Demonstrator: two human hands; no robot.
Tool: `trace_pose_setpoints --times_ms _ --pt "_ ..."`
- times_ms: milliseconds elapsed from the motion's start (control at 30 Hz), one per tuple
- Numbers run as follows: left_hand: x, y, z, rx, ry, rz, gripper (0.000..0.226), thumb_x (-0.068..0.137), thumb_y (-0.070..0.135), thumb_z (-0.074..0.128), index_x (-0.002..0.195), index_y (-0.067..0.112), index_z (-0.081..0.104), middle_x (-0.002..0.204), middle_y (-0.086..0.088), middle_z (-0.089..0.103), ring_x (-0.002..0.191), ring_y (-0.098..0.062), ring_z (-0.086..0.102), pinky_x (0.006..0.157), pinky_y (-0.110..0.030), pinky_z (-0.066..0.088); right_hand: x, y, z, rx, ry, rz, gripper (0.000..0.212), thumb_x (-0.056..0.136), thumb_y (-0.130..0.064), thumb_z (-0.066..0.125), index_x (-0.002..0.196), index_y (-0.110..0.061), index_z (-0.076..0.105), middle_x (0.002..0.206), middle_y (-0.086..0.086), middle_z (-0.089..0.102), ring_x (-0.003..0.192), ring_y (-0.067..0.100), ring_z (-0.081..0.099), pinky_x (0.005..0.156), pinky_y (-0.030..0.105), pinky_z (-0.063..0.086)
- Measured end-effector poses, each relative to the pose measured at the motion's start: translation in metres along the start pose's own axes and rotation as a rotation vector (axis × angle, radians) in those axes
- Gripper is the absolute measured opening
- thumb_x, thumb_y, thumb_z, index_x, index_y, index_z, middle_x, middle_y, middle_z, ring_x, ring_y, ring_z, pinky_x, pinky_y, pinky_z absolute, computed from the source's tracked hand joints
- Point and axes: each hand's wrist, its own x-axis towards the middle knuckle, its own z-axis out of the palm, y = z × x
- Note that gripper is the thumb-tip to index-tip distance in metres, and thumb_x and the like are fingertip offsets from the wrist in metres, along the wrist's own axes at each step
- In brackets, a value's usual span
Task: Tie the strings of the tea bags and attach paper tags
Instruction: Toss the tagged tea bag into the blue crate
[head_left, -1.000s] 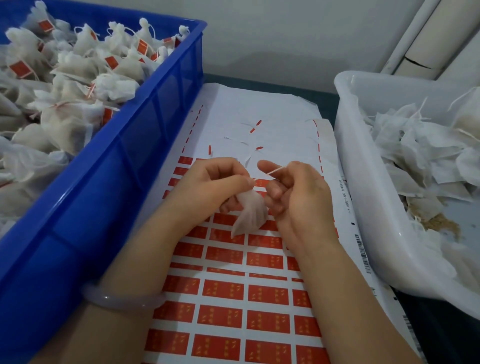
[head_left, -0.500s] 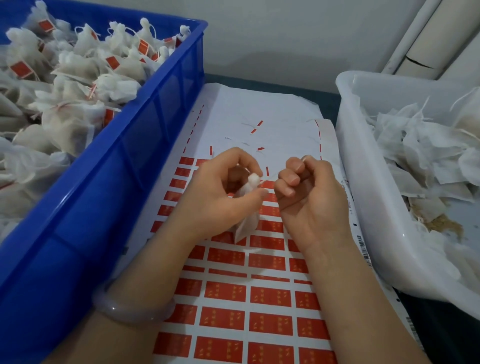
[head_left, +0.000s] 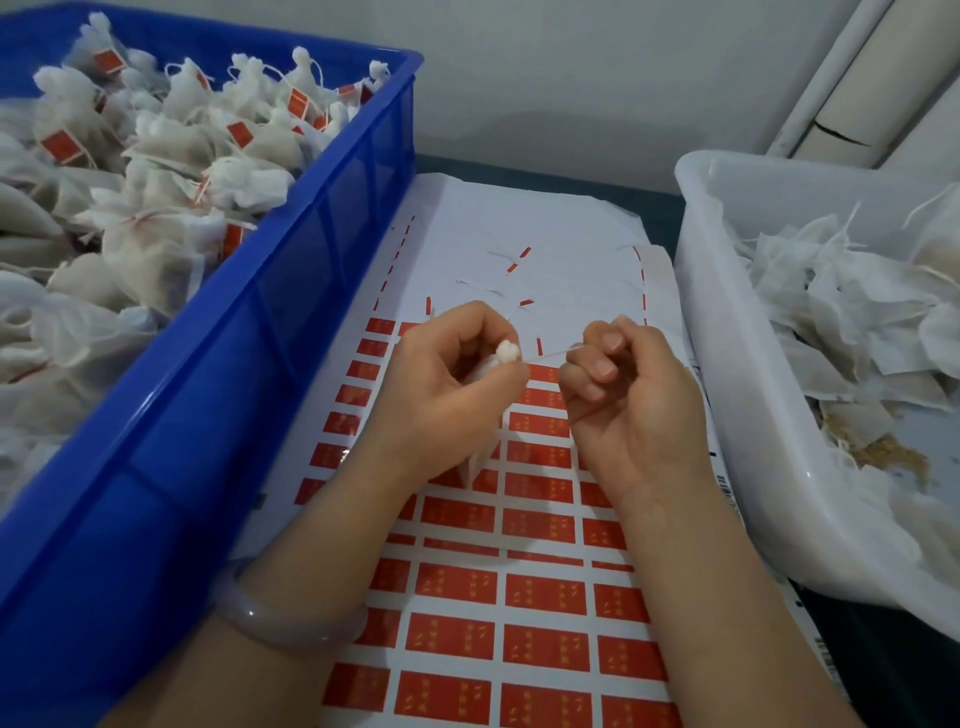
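Change since the earlier frame: the hands, then almost touching, now stand apart. Right hand (head_left: 623, 400) has shifted toward the right, and a string (head_left: 548, 356) now runs taut between the two. The bag's neck now shows as a small white pucker at the left fingertips.

1. Tea bag (head_left: 506, 353): near centre, held above the tag sheet (head_left: 545, 218), neck uppermost. Its body hangs below the left hand and is largely hidden by it. No tag can be seen on it.
2. Left hand (head_left: 457, 395): fingers and thumb curled, pinching the bag just under the pucker.
3. Right hand: closed to a fist, fingers folded over the right end of the string. Judged to be pulling the drawstring tight.
4. Tag sheet: lies flat between the two bins. Far rows are peeled bare; near rows are full of red tags (head_left: 544, 593).
5. Blue crate (head_left: 322, 270), left: heaped with finished bags (head_left: 171, 171), necks tied, many bearing red tags.
6. White tub (head_left: 737, 415), right: holds loose bags (head_left: 831, 312) lying slack, seemingly not yet tied.
7. Bracelet (head_left: 280, 618): on the left wrist.

Progress, as a judgement: a large batch is finished. For this bag the cinch is under way, the knot cannot be confirmed, and the tag is yet to go on. Many bags in the tub remain.
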Motion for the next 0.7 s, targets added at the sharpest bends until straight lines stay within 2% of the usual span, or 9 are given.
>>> trace_pose_setpoints --times_ms 100,200,333,400,500,567,600,700 --pt "0.003 -0.002 -0.001 -0.133 -0.048 -0.131 0.025 0.088 0.005 0.054 0.069 0.021 0.053 0.058 0.007 0.055 0.059 -0.011 0.058 0.057 -0.016 0.051 -0.001 0.000 -0.001 -0.143 0.035 -0.055 0.018 0.093 -0.010 0.041 0.077 -0.009 0.049 0.062 0.004 0.062 0.043 0.008 0.046 0.039 0.019 0.038" --pt "0.006 -0.006 -0.006 -0.272 0.045 -0.269 0.027 0.091 0.011 0.049 0.066 0.020 0.050 0.053 0.008 0.052 0.053 -0.007 0.054 0.055 -0.019 0.048 0.001 -0.003 -0.007 -0.180 0.154 -0.036 0.017 0.095 -0.023 0.045 0.099 -0.009 0.054 0.081 0.007 0.073 0.042 0.008 0.046 0.038 0.017 0.038" --pt "0.013 -0.011 -0.014 -0.481 0.206 -0.415 0.027 0.092 0.019 0.049 0.065 0.021 0.048 0.053 0.006 0.047 0.049 -0.008 0.045 0.054 -0.024 0.042 0.008 -0.018 -0.020 -0.245 0.407 -0.094 0.019 0.092 -0.031 0.053 0.091 -0.016 0.064 0.070 -0.001 0.069 0.041 0.006 0.051 0.040 0.018 0.041" --pt "0.014 -0.011 -0.015 -0.554 0.261 -0.431 0.025 0.091 0.018 0.052 0.066 0.022 0.052 0.053 0.006 0.046 0.047 -0.007 0.042 0.051 -0.022 0.040 0.013 -0.019 -0.026 -0.514 0.483 -0.157 0.015 0.091 -0.035 0.055 0.092 -0.024 0.065 0.076 -0.007 0.069 0.049 0.007 0.061 0.045 0.018 0.045" --pt "0.014 -0.013 -0.016 -0.508 0.343 -0.446 0.024 0.089 0.018 0.054 0.067 0.027 0.056 0.050 0.009 0.047 0.042 -0.003 0.042 0.044 -0.018 0.040 0.025 -0.021 -0.031 -1.153 0.482 -0.357 0.009 0.093 -0.034 0.053 0.101 -0.036 0.055 0.098 -0.015 0.065 0.073 0.005 0.065 0.055 0.018 0.052" --pt "0.015 -0.015 -0.016 -0.499 0.362 -0.470 0.024 0.090 0.020 0.053 0.067 0.028 0.056 0.047 0.010 0.046 0.038 -0.002 0.040 0.040 -0.016 0.038 0.035 -0.026 -0.031 -1.501 0.390 -0.430 0.018 0.095 -0.027 0.048 0.108 -0.039 0.053 0.114 -0.013 0.061 0.089 0.006 0.061 0.075 0.029 0.055" --pt "0.015 -0.016 -0.016 -0.488 0.366 -0.487 0.022 0.090 0.022 0.053 0.069 0.028 0.056 0.046 0.011 0.046 0.037 -0.001 0.041 0.039 -0.016 0.038 0.042 -0.028 -0.032 -1.623 0.344 -0.423 0.023 0.096 -0.021 0.047 0.111 -0.037 0.054 0.118 -0.011 0.059 0.093 0.006 0.058 0.081 0.030 0.052" --pt "0.016 -0.018 -0.015 -0.442 0.369 -0.514 0.016 0.091 0.024 0.052 0.076 0.026 0.055 0.044 0.012 0.048 0.036 0.001 0.042 0.038 -0.015 0.039 0.056 -0.024 -0.032 -1.846 0.233 -0.318 0.028 0.094 -0.013 0.048 0.116 -0.030 0.054 0.123 -0.004 0.056 0.094 0.008 0.051 0.085 0.029 0.048"
